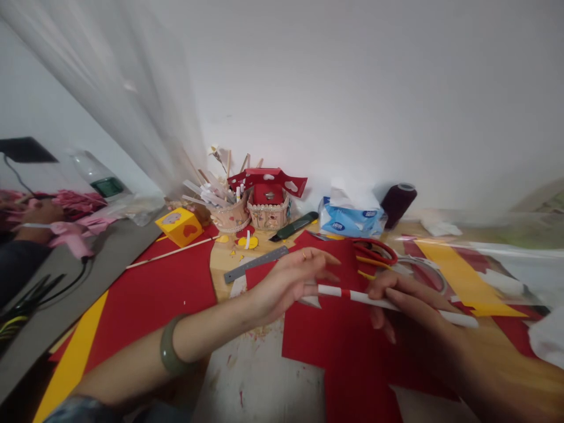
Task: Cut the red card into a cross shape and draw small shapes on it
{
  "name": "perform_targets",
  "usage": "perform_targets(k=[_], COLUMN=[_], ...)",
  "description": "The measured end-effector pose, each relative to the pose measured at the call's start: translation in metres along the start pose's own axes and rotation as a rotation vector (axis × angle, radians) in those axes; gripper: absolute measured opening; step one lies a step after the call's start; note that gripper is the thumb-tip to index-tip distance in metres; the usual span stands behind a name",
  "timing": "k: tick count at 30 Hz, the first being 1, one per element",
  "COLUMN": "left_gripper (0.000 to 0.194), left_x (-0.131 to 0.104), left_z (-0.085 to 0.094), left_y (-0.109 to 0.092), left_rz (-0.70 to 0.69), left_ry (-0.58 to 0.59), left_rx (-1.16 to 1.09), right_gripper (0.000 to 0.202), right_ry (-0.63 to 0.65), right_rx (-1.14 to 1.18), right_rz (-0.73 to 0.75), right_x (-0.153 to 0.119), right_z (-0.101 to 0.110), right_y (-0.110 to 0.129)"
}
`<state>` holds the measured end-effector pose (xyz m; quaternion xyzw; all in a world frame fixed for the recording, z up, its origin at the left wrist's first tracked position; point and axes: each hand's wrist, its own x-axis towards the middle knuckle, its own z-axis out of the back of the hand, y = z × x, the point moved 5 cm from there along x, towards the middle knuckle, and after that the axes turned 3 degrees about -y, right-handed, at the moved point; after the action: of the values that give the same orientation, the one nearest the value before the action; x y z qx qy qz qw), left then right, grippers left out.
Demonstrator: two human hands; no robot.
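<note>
The white rod (359, 297) is between the two hands, over the red sheet (341, 343), with a red band near its left end. Its long axis runs almost sideways, from a little past nine o'clock to a little past three, the right end slightly closer to the person. The right hand (416, 308) is holding it between thumb and fingers, and the far end goes out beyond this hand towards four o'clock. The left hand (294, 276) is loosely curved, its fingers apart; the rod lies from it at about three o'clock. The left end is just beside its fingers, but I cannot tell if they pinch it. The scissors (382, 249) lie at eleven o'clock from the right hand, the grey ruler (255, 264) at ten from the left.
</note>
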<state>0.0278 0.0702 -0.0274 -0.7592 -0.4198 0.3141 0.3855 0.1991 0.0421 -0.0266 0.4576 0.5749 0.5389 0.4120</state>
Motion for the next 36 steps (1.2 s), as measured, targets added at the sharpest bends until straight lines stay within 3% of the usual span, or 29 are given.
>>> perform_targets(k=[4, 9, 11, 15, 20, 24, 28, 30, 32, 36], left_gripper=[0.043, 0.052, 0.057, 0.063, 0.062, 0.043, 0.02, 0.017, 0.019, 0.016], left_x=[0.008, 0.011, 0.011, 0.015, 0.025, 0.027, 0.012, 0.001, -0.012, -0.047], left_z=[-0.016, -0.04, -0.043, -0.042, -0.042, -0.042, -0.028, -0.015, 0.003, 0.049], left_y=[0.005, 0.016, 0.019, 0.027, 0.028, 0.014, 0.003, -0.002, -0.015, -0.079], left_rz=[-0.024, 0.035, 0.039, 0.057, 0.033, -0.093, -0.19, -0.177, -0.247, -0.762], left_ry=[-0.067, -0.039, -0.036, -0.054, -0.066, -0.027, -0.031, -0.018, -0.067, -0.457], left_rx=[-0.243, -0.183, -0.155, -0.123, -0.088, 0.206, 0.558, 0.58, 0.672, 1.228], right_gripper=[0.027, 0.027, 0.029, 0.031, 0.028, 0.03, 0.038, 0.042, 0.052, 0.048], right_ry=[0.045, 0.124, 0.12, 0.125, 0.007, -0.141, -0.104, -0.054, -0.048, -0.099], right_rx=[-0.032, 0.005, 0.081, 0.025, 0.024, 0.005, 0.04, 0.091, 0.14, 0.231], right_rz=[-0.074, -0.057, -0.034, -0.018, -0.023, -0.001, -0.04, -0.071, -0.056, -0.048], right_x=[-0.002, -0.004, -0.006, -0.006, 0.006, 0.013, 0.016, 0.016, 0.018, 0.024], right_z=[-0.009, -0.011, -0.008, -0.01, -0.009, 0.012, 0.021, 0.017, 0.014, 0.013], right_y=[0.001, -0.012, -0.02, -0.025, -0.02, -0.019, -0.021, -0.023, -0.023, -0.027])
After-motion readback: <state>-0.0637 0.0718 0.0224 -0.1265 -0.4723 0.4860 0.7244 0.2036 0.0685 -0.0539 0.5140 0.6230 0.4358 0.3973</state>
